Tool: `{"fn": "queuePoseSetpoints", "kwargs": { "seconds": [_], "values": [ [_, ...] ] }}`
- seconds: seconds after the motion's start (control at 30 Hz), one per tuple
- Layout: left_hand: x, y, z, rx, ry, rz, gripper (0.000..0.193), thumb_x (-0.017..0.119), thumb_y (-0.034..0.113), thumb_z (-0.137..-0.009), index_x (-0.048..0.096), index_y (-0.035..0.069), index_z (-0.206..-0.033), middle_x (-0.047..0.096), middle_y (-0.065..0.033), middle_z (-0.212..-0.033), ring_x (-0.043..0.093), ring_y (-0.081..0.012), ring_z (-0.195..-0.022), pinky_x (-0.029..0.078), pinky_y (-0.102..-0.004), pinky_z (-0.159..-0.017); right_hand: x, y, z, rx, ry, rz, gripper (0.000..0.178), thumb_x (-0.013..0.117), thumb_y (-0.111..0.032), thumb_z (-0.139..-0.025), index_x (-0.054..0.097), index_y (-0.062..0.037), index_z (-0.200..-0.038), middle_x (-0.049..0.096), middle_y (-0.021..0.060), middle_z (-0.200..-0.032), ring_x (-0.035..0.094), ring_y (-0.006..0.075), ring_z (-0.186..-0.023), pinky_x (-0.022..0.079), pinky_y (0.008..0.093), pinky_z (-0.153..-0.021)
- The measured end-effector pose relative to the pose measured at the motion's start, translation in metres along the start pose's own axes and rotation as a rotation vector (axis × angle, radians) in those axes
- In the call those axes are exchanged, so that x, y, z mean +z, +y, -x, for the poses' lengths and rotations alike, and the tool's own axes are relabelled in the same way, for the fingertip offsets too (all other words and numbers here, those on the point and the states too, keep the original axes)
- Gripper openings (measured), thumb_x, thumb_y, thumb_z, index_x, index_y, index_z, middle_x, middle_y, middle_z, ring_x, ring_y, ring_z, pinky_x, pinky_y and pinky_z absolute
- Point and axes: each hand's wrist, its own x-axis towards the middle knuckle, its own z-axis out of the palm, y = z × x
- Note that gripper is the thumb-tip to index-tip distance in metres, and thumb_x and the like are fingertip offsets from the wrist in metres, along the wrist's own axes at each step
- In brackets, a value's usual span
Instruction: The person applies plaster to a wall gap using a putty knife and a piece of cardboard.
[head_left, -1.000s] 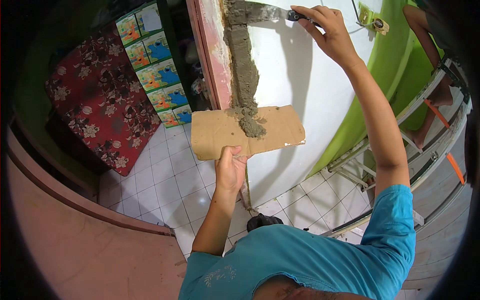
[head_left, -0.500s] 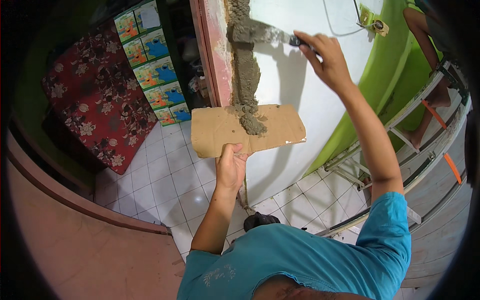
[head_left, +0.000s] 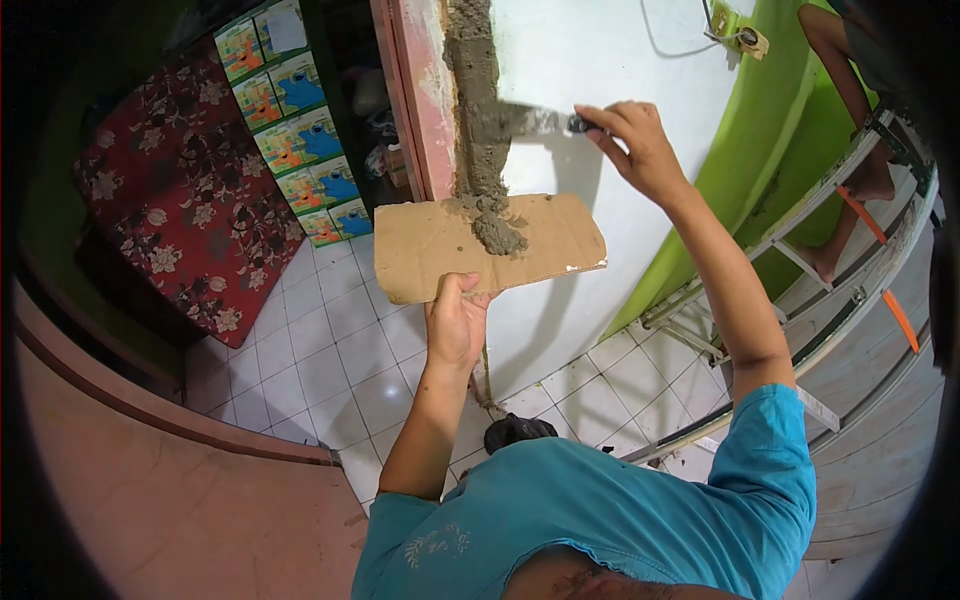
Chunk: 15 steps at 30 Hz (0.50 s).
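My left hand (head_left: 458, 318) grips the near edge of a brown cardboard piece (head_left: 420, 245), thumb on top and fingers underneath. A lump of wet grey mortar (head_left: 497, 232) sits on the cardboard, whose far edge is at the wall. In my right hand (head_left: 640, 150) is the dark handle of a putty knife (head_left: 540, 122), its blade smeared with mortar. The blade's far end lies against a vertical strip of mortar (head_left: 475, 75) between the pinkish door frame (head_left: 420, 100) and the white wall (head_left: 580, 50). Fingers of both hands are closed.
On the right, a ladder (head_left: 800, 255) stands near another person's bare legs (head_left: 850, 90). A socket with wires (head_left: 745, 40) hangs on the wall. Leftward are a red floral mattress (head_left: 170, 200) and a patterned cabinet panel (head_left: 295, 110). A black bag (head_left: 515, 430) rests on the tiled floor (head_left: 340, 350).
My right hand has brought the putty knife down along the mortar strip, toward the cardboard. The cardboard stays in my left hand, and the whole view has shifted slightly.
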Motion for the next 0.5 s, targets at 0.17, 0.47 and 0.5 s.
{"fn": "queuePoseSetpoints", "kwargs": {
  "seconds": [0.17,0.47,0.5],
  "values": [
    [-0.005,-0.003,-0.001,-0.021,0.037,0.001,0.046,0.053,0.004,-0.088,0.047,0.003,-0.133,0.054,-0.0095,-0.131,0.059,-0.0284,-0.119,0.052,-0.0514,-0.101,0.005,-0.002,0.015,-0.073,-0.095,-0.024,0.04,0.071,-0.014,-0.089,0.066,-0.0195,-0.128,0.06,-0.0007,-0.09,0.057,0.0179,-0.088,0.039,0.0358,-0.088],
    [-0.003,-0.001,0.001,-0.031,0.036,0.003,0.044,0.053,0.003,-0.087,0.048,0.004,-0.131,0.052,-0.0091,-0.129,0.057,-0.0274,-0.119,0.051,-0.0514,-0.101,-0.002,0.011,-0.016,-0.042,0.038,-0.036,0.037,0.071,-0.016,-0.09,0.066,-0.0192,-0.127,0.061,0.0005,-0.093,0.056,0.0191,-0.088,0.039,0.036,-0.09],
    [-0.002,0.0,0.002,-0.023,0.043,0.005,0.044,0.053,0.003,-0.087,0.048,0.004,-0.131,0.052,-0.0092,-0.129,0.057,-0.0275,-0.119,0.051,-0.0515,-0.101,-0.002,0.008,-0.015,-0.047,0.037,-0.034,0.037,0.071,-0.016,-0.09,0.066,-0.0192,-0.127,0.061,0.0005,-0.093,0.056,0.0191,-0.088,0.039,0.036,-0.09]
  ]
}}
